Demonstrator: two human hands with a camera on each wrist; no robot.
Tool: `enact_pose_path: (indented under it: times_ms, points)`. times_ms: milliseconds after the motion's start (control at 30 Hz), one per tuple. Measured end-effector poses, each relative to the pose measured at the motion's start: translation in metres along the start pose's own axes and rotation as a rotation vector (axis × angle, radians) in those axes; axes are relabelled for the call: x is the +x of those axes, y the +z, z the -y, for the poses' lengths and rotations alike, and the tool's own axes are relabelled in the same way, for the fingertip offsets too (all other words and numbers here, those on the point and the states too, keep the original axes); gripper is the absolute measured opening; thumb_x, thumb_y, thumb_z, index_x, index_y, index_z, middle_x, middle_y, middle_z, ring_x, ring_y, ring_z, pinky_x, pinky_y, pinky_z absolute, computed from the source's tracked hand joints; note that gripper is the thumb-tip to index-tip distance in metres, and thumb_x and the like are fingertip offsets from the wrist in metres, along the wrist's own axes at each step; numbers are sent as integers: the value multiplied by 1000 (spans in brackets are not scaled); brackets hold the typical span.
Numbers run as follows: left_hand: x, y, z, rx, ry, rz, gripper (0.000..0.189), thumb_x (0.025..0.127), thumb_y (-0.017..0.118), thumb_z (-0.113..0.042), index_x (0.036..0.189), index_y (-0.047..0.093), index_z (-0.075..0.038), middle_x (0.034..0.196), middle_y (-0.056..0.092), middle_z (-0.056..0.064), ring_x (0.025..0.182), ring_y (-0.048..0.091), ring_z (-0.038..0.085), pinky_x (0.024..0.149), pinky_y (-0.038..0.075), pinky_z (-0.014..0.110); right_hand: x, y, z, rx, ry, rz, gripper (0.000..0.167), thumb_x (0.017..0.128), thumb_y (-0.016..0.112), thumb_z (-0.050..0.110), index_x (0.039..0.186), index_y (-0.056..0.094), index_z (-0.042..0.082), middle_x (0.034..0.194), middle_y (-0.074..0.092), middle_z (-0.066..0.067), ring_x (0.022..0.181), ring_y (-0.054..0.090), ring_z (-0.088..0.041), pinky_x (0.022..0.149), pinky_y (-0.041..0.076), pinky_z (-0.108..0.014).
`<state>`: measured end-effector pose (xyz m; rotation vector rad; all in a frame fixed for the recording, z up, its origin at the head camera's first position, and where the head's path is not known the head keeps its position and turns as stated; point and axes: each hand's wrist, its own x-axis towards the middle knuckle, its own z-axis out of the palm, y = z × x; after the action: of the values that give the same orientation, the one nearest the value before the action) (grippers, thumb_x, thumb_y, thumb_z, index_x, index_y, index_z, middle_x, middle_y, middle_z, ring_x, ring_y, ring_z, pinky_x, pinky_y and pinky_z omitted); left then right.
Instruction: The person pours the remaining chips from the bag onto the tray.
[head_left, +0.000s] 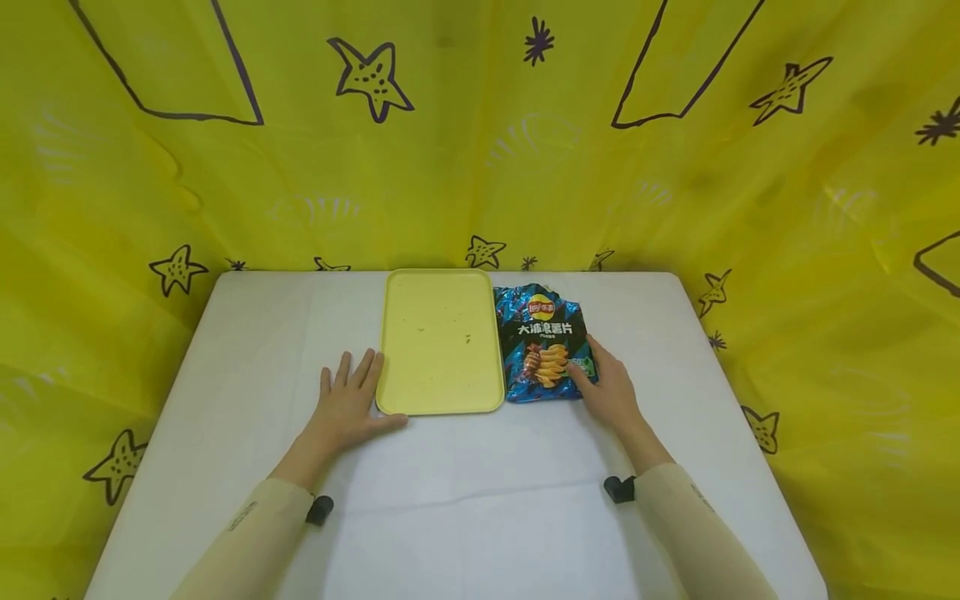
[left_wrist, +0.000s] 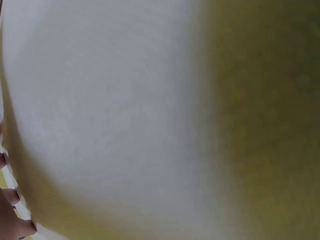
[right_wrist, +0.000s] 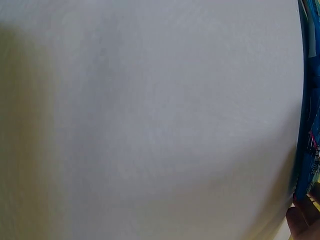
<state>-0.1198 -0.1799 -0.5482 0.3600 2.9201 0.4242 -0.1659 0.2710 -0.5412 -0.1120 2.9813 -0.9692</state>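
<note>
A blue Lay's potato chip bag (head_left: 543,346) lies on the white table, just right of a yellow tray (head_left: 442,392). My right hand (head_left: 611,392) holds the bag by its lower right edge, thumb over the printed front and fingers at the side. In the right wrist view, part of the chip bag (right_wrist: 311,125) and some fingertips (right_wrist: 297,220) show at the right edge. My left hand (head_left: 348,412) is spread out at the tray's lower left corner, with fingers along its left side and thumb near the front edge.
Small dark crumbs (head_left: 467,338) dot the tray. The white-covered table (head_left: 465,517) reaches back to a yellow curtain (head_left: 442,183) printed with starfish, which also hangs along both sides. A small black device (head_left: 319,510) sits at the left wrist, another black device (head_left: 619,489) at the right.
</note>
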Motion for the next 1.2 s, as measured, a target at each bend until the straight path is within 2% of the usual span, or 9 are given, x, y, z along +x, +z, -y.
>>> enact_pose_path:
  times_ms: [233, 433, 533, 633, 767, 833, 1000, 1200]
  points:
    - [3, 1, 4, 10, -23, 30, 125, 75, 54, -87, 161, 7, -11, 167, 1, 18, 149, -12, 50, 106, -7, 80, 5, 7, -2, 48, 64, -41, 69, 101, 54, 43, 155, 32, 5, 153, 42, -23, 136, 41, -49, 112, 31, -61]
    - [7, 0, 9, -1, -29, 58, 129, 71, 54, -90, 162, 3, -14, 167, -6, 19, 148, -18, 50, 103, -14, 81, 5, 11, -2, 98, 109, -98, 61, 102, 57, 30, 153, 37, 4, 143, 53, -24, 126, 51, -43, 109, 37, -57]
    - [8, 3, 10, 13, -29, 63, 129, 71, 53, -90, 162, 1, -15, 167, -8, 19, 148, -19, 50, 102, -16, 80, 4, 10, -3, 192, 165, -119, 58, 101, 58, 27, 152, 39, 6, 137, 57, -23, 121, 58, -38, 104, 45, -52]
    - [9, 6, 9, 43, -29, 50, 128, 72, 52, -89, 162, 1, -15, 167, -9, 19, 148, -19, 49, 103, -15, 80, 4, 6, -3, 326, 259, -127, 55, 101, 59, 28, 151, 43, 11, 134, 58, -19, 119, 61, -35, 97, 51, -45]
    - [10, 8, 7, 66, -23, 37, 126, 73, 52, -89, 162, 2, -14, 167, -9, 18, 148, -18, 49, 104, -13, 80, 5, 0, -4, 487, 397, -117, 50, 101, 58, 29, 149, 48, 16, 131, 58, -16, 115, 60, -26, 89, 50, -28]
    - [11, 9, 7, 77, -24, 45, 127, 73, 50, -90, 162, 1, -14, 167, -9, 19, 148, -19, 50, 103, -14, 80, 6, -2, -4, 534, 444, -95, 49, 102, 57, 31, 149, 48, 18, 133, 59, -15, 110, 59, -19, 84, 48, -20]
    - [13, 9, 8, 93, -37, 76, 128, 72, 47, -92, 161, -2, -14, 166, -12, 18, 147, -22, 49, 103, -16, 80, 8, -5, -4, 589, 461, -56, 52, 102, 55, 35, 151, 44, 20, 137, 60, -18, 92, 65, -7, 74, 52, -16]
    - [11, 7, 8, 83, -45, 87, 128, 72, 48, -91, 161, -1, -13, 166, -12, 19, 147, -23, 49, 102, -17, 80, 9, -7, 3, 611, 437, -103, 50, 102, 58, 29, 149, 46, 20, 126, 65, -18, 79, 66, -1, 70, 54, -16]
